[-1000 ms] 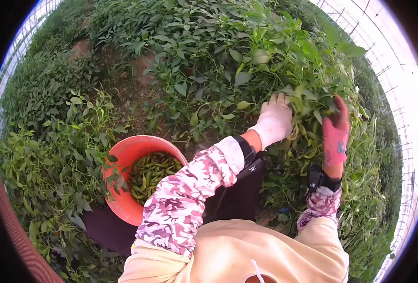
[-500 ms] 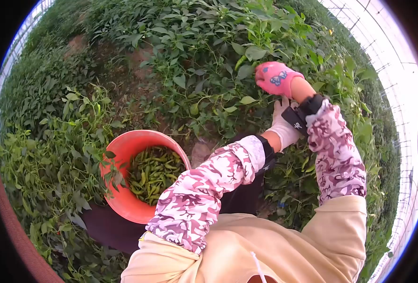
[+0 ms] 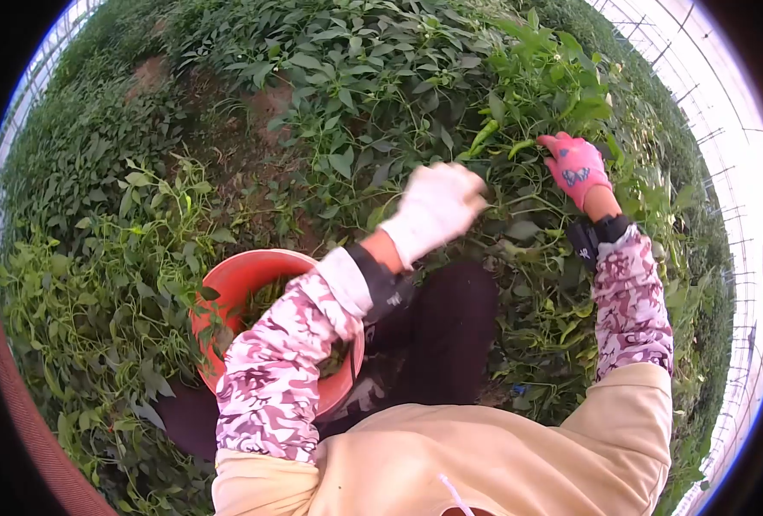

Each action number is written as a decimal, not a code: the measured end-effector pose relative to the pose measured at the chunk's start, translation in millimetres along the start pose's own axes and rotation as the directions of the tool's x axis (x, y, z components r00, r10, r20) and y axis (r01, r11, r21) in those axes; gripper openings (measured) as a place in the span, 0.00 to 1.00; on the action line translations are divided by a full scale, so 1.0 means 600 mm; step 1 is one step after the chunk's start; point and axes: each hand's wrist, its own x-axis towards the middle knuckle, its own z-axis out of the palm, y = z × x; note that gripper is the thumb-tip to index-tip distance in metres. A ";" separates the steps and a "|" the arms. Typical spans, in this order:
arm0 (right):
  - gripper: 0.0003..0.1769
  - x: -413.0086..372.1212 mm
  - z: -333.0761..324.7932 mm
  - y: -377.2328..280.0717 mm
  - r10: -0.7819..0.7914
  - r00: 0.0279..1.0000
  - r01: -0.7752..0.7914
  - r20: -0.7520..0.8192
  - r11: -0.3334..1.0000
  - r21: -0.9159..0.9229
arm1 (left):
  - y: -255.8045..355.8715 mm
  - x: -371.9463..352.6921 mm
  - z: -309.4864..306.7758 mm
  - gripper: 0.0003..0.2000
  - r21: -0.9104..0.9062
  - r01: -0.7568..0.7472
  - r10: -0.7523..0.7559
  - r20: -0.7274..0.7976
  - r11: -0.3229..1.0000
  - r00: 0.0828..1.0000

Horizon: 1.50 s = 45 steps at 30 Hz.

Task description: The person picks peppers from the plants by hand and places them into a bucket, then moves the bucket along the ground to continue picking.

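My left hand (image 3: 437,206), in a white glove, is over the plants between the bucket and my right hand. Its fingers curl downward and are blurred, so anything in them cannot be made out. My right hand (image 3: 575,170) wears a pink glove with a butterfly print. Its fingers are pinched together at the end of a green pepper (image 3: 521,149) among the leaves. Another green pepper (image 3: 484,136) hangs just left of it. The red bucket (image 3: 252,262) is partly covered by my left forearm; green peppers show dimly inside.
Dense pepper plants (image 3: 80,301) surround the bucket on the left and fill the far side. A strip of bare soil (image 3: 270,112) runs between rows. My dark-clothed knee (image 3: 455,318) is right of the bucket. More peppers (image 3: 575,318) hang below my right hand.
My left hand has come out from beneath my right hand and moved left toward the bucket. My right hand has shifted right and slightly down, to another pepper. The view has shifted slightly.
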 end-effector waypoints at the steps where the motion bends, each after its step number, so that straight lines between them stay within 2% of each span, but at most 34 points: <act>1: 0.18 -0.008 0.004 -0.004 -0.001 0.999 0.000 -0.040 1.000 -0.022 | -0.033 0.013 -0.005 0.10 -0.032 0.096 -0.097 -0.019 0.995 0.995; 2: 0.18 -0.011 0.008 -0.005 -0.004 0.997 0.000 -0.083 0.999 -0.045 | -0.060 0.030 -0.007 0.09 -0.066 0.190 -0.193 -0.038 0.980 0.980; 4: 0.19 -0.011 0.010 -0.004 -0.018 0.996 0.015 -0.085 0.999 -0.028 | -0.093 0.070 0.000 0.10 -0.077 0.241 -0.247 -0.072 0.967 0.966; 5: 0.19 -0.011 0.007 -0.008 0.006 0.997 -0.008 -0.080 1.000 -0.019 | -0.102 0.093 0.009 0.10 -0.161 0.298 -0.303 -0.009 0.941 0.953; 9: 0.19 -0.008 0.015 -0.005 -0.007 0.994 0.005 -0.110 1.000 -0.021 | -0.107 0.179 0.089 0.11 -0.104 0.299 -0.305 -0.056 0.949 0.951; 10: 0.19 -0.007 0.017 -0.004 -0.034 0.991 0.031 -0.128 0.999 -0.023 | -0.099 0.196 0.100 0.11 -0.102 0.370 -0.372 -0.008 0.924 0.928; 12: 0.19 -0.008 0.021 -0.001 -0.045 0.990 0.041 -0.136 0.999 -0.033 | -0.085 0.216 0.123 0.13 -0.254 0.417 -0.433 -0.007 0.873 0.901; 14: 0.18 -0.012 0.025 0.001 -0.092 0.973 0.090 -0.212 0.996 -0.021 | -0.085 0.222 0.140 0.14 -0.293 0.382 -0.414 -0.051 0.876 0.909; 16: 0.18 -0.012 0.031 0.007 -0.078 0.976 0.080 -0.206 0.997 0.001 | -0.088 0.223 0.146 0.16 -0.325 0.345 -0.395 -0.099 0.880 0.913; 18: 0.17 -0.012 0.040 0.015 -0.066 0.977 0.072 -0.205 0.997 0.023 | -0.105 0.213 0.122 0.18 -0.383 0.345 -0.286 0.206 0.857 0.936; 19: 0.17 -0.012 0.049 0.022 -0.083 0.975 0.090 -0.208 0.996 0.026 | -0.103 0.201 0.089 0.14 -0.456 0.344 -0.213 0.314 0.821 0.925; 20: 0.16 -0.012 0.055 0.027 -0.101 0.972 0.110 -0.212 0.993 0.030 | -0.081 0.180 0.029 0.14 -0.518 0.415 -0.202 0.419 0.748 0.885; 22: 0.16 -0.013 0.054 0.027 -0.076 0.976 0.086 -0.202 0.995 0.041 | -0.085 0.142 -0.035 0.11 -0.766 0.314 -0.012 0.371 0.561 0.929; 24: 0.16 -0.018 0.055 0.025 -0.047 0.981 0.058 -0.186 0.997 0.054 | -0.110 0.129 -0.058 0.10 -0.908 0.203 -0.025 0.209 0.366 0.978; 26: 0.16 -0.015 0.055 0.027 -0.022 0.984 0.038 -0.177 0.996 0.084 | -0.127 0.149 -0.072 0.11 -0.858 0.191 -0.163 0.128 0.476 0.978; 27: 0.17 -0.016 0.057 0.027 -0.042 0.980 0.058 -0.195 0.995 0.079 | -0.128 0.164 -0.066 0.11 -0.779 0.268 -0.293 0.114 0.567 0.949; 28: 0.17 -0.016 0.058 0.028 -0.044 0.979 0.060 -0.198 0.995 0.077 | -0.125 0.185 -0.051 0.11 -0.779 0.266 -0.293 0.110 0.568 0.950; 30: 0.19 -0.019 0.060 0.026 -0.106 0.971 0.115 -0.214 0.993 0.031 | -0.124 0.229 -0.002 0.13 -0.573 0.249 -0.292 0.017 0.781 0.956; 32: 0.20 -0.019 0.063 0.025 -0.113 0.973 0.122 -0.200 0.992 0.032 | -0.121 0.263 0.052 0.16 -0.439 0.149 -0.183 -0.036 0.886 0.982; 34: 0.22 -0.021 0.063 0.022 -0.111 0.978 0.119 -0.178 0.992 0.033 | -0.118 0.286 0.097 0.17 -0.344 0.136 -0.153 -0.022 0.929 0.988; 37: 0.21 -0.021 0.074 0.025 -0.132 0.967 0.133 -0.219 0.991 -0.009 | -0.119 0.295 0.128 0.19 -0.392 0.120 -0.144 -0.032 0.912 0.989; 38: 0.21 -0.022 0.077 0.025 -0.141 0.958 0.136 -0.248 0.990 -0.037 | -0.117 0.292 0.121 0.19 -0.249 0.148 -0.158 -0.024 0.957 0.987; 39: 0.20 -0.024 0.073 0.026 -0.123 0.972 0.122 -0.198 0.992 -0.016 | -0.117 0.287 0.111 0.19 -0.094 0.170 -0.173 -0.016 0.981 0.985; 40: 0.20 -0.025 0.075 0.027 -0.118 0.972 0.120 -0.202 0.993 -0.002 | -0.109 0.277 0.091 0.19 -0.030 0.144 -0.145 -0.046 0.989 0.988; 42: 0.22 -0.025 0.081 0.029 -0.094 0.971 0.108 -0.219 0.993 0.052 | -0.099 0.262 0.035 0.19 -0.306 0.330 -0.283 0.187 0.893 0.941; 43: 0.21 -0.025 0.083 0.030 -0.068 0.974 0.086 -0.217 0.993 0.077 | -0.106 0.250 0.015 0.19 -0.498 0.371 -0.294 0.228 0.784 0.928; 44: 0.21 -0.024 0.087 0.034 -0.070 0.972 0.093 -0.226 0.991 0.092 | -0.094 0.230 -0.017 0.16 -0.374 0.181 -0.171 0.060 0.910 0.983; 45: 0.21 -0.022 0.092 0.038 -0.082 0.965 0.099 -0.249 0.994 0.055 | -0.078 0.208 -0.041 0.13 -0.744 0.415 -0.293 0.300 0.523 0.908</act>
